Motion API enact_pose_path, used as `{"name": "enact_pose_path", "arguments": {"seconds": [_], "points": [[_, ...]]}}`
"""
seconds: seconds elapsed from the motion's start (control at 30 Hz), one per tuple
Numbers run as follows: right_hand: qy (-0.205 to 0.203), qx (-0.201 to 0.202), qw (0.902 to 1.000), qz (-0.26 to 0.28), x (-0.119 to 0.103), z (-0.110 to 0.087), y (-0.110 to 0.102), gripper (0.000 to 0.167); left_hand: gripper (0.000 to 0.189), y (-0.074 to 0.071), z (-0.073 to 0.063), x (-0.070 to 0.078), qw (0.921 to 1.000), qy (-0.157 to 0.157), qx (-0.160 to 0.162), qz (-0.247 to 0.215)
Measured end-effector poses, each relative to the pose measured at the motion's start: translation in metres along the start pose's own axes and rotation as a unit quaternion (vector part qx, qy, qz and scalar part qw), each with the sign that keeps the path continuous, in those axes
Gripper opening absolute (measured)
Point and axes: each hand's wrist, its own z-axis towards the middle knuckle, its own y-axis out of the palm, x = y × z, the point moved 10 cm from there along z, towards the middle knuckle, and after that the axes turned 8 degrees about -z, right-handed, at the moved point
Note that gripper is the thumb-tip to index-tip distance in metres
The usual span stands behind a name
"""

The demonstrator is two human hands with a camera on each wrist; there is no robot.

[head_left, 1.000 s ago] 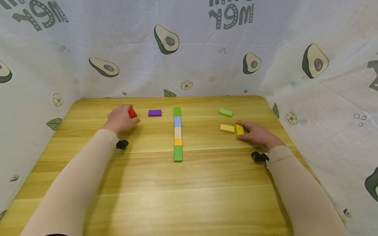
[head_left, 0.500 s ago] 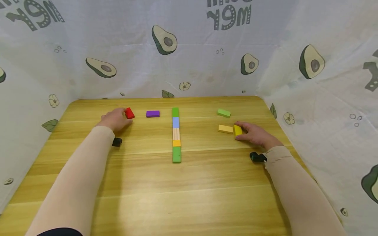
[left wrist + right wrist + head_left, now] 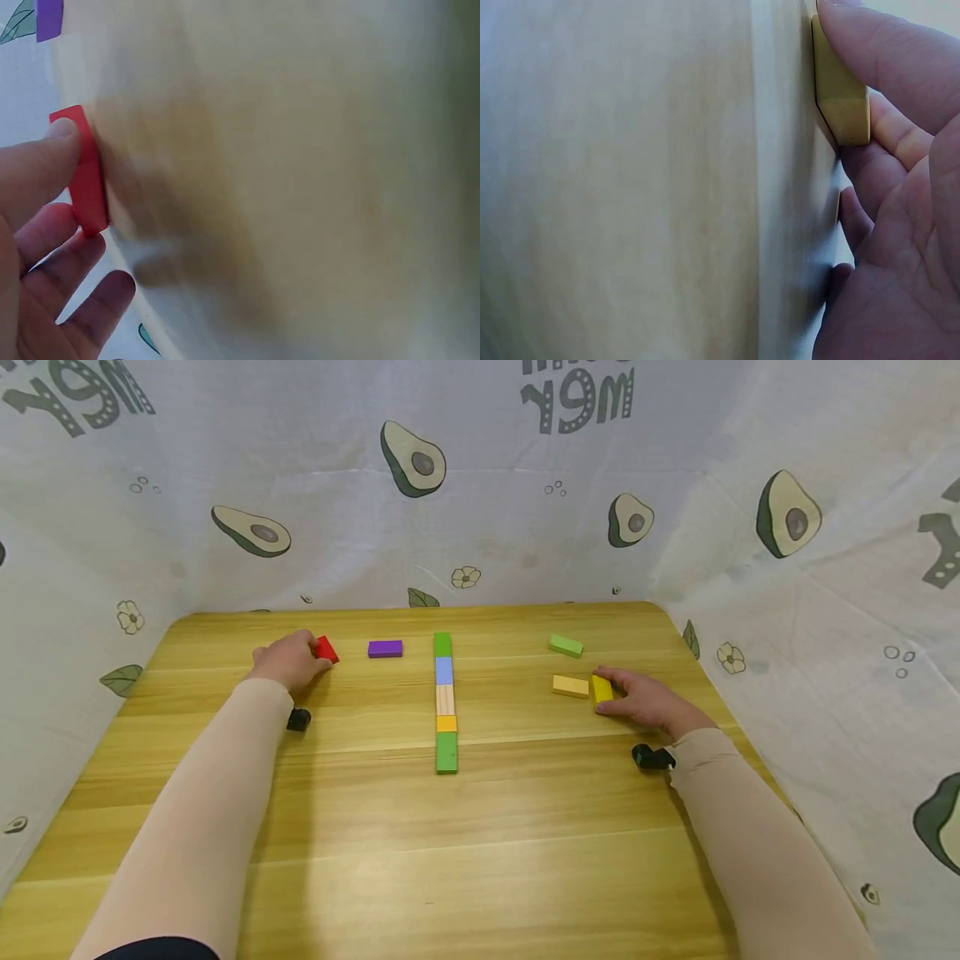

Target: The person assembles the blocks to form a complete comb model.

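In the head view, my left hand (image 3: 288, 662) is at the far left of the table, gripping a red block (image 3: 326, 650). The left wrist view shows the thumb (image 3: 64, 131) against one end of this red block (image 3: 88, 180) and fingers at the other end. Over on the right, my right hand (image 3: 648, 700) pinches a yellow block (image 3: 602, 689) lying on the table. Up close in the right wrist view, its thumb lies along the yellow block (image 3: 840, 94), with fingers on the far side. A cream block (image 3: 570, 686) is just left of the yellow one.
Down the middle of the wooden table (image 3: 420, 852) runs a straight row of green, blue, pale wood and orange blocks (image 3: 445, 700). A purple block (image 3: 385, 649) lies left of it, a light green block (image 3: 566, 646) right. A printed cloth (image 3: 510, 510) hangs behind.
My left hand has shifted slightly left, its thumb drawing in close to the red block. The right hand keeps its hold on the yellow block; the head view has moved a little.
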Motion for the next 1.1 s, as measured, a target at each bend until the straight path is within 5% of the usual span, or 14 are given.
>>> {"name": "enact_pose_path", "arguments": {"seconds": [0.3,0.57,0.8,0.97,1.1], "points": [[-0.002,-0.003,1.0,0.007,-0.005,0.002,0.0,0.085,0.058,-0.011,-0.013,0.001,0.9994,0.015,0.028,-0.011],[-0.001,-0.003,1.0,0.005,-0.008,0.002,-0.003,0.087,0.055,-0.009,-0.047,0.039,0.993,0.104,0.018,-0.052],[0.0,-0.001,1.0,0.002,-0.011,0.001,-0.005,0.088,0.051,0.025,-0.109,0.091,0.9783,0.204,-0.014,-0.033],[0.001,-0.003,1.0,0.009,-0.007,0.002,-0.003,0.088,0.048,0.063,-0.159,0.126,0.9611,0.273,-0.041,-0.001],[0.002,-0.004,0.9999,0.014,-0.006,0.002,0.0,0.088,0.045,0.096,-0.185,0.147,0.9487,0.306,-0.076,0.027]]}}
